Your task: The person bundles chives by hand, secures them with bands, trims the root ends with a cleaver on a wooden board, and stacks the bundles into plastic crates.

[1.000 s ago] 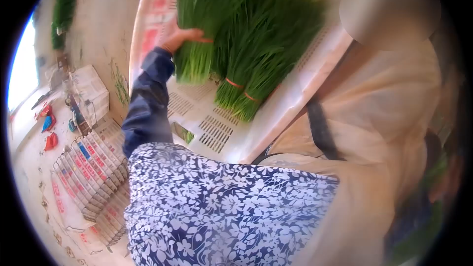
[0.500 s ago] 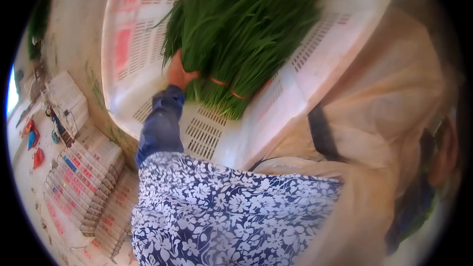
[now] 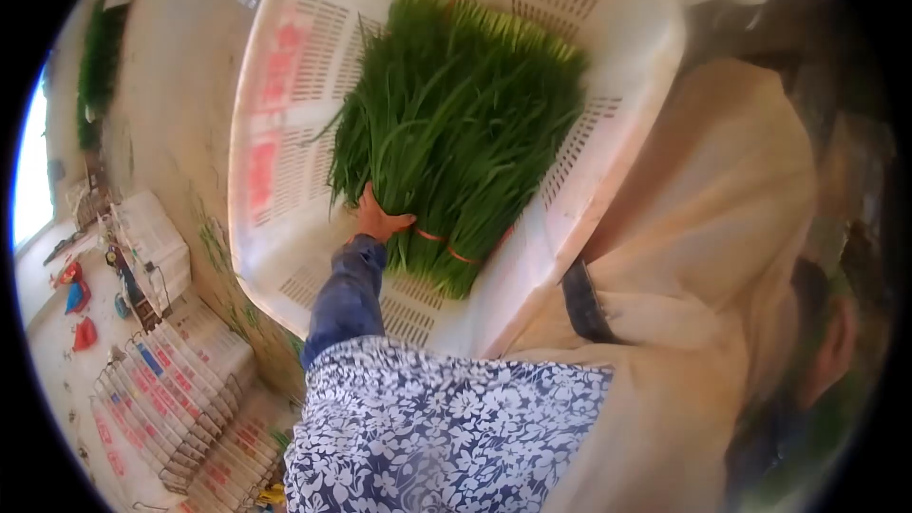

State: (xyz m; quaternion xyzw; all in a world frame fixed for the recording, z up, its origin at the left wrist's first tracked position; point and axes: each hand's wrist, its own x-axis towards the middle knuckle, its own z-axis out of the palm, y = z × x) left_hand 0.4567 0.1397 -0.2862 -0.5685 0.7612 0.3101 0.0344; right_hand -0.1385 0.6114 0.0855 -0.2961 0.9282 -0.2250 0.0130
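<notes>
My left hand (image 3: pixel 380 220) reaches into a white plastic basket (image 3: pixel 655 85) and grips a bunch of chives (image 3: pixel 399 171) near its lower end. The thumb lies across the stems; the other fingers are partly hidden by the leaves. Beside it lie more bunches of chives (image 3: pixel 484 199), tied with red bands (image 3: pixel 463 255). At the far right edge is a blurred skin-coloured patch (image 3: pixel 836 347) with dark cloth around it. Whether that is my right hand, I cannot tell.
A brown apron (image 3: pixel 703 218) with a dark strap (image 3: pixel 587 302) borders the basket on the right. White crates (image 3: pixel 171 399) with metal handles are stacked at lower left. Another pile of greens (image 3: pixel 100 62) is at upper left. Red and blue items (image 3: pixel 76 296) lie at left.
The basket and chives now sit lower in view and show more fully, as the camera view has shifted. My left hand is still on the chives.
</notes>
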